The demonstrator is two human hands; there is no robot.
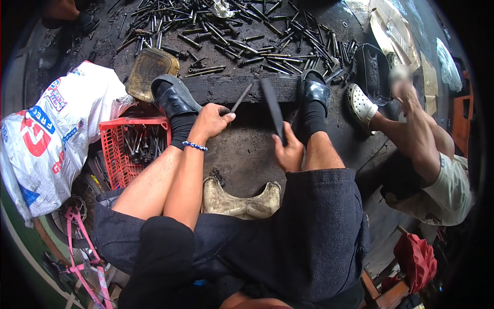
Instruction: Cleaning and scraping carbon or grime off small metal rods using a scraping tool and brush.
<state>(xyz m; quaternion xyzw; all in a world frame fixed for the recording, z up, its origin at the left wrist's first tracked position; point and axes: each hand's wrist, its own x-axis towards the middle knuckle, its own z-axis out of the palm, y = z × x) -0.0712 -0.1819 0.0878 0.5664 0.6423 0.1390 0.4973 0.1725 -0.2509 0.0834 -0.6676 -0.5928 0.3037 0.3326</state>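
Note:
Between my feet, my left hand (pixel 213 121) is closed around one end of a thin metal rod (pixel 243 97), which slants up and away to the right. My right hand (pixel 289 153) grips a flat dark bar (pixel 271 105) by its lower end, and the bar's far end is slightly blurred. Rod and bar are apart, both over the near edge of a blackened wooden beam (pixel 226 88). Beyond the beam lies a wide heap of dark, greasy bolts (pixel 216 38). A red plastic basket (pixel 136 122) by my left leg holds several more bolts.
A white printed sack (pixel 56 134) and a grimy yellow container (pixel 152 72) stand at left. A worn, pale curved seat (pixel 242 201) sits between my legs. At right are a black bin (pixel 373 74) and another person's white clog (pixel 360 105). A pink bicycle (pixel 77 226) is lower left.

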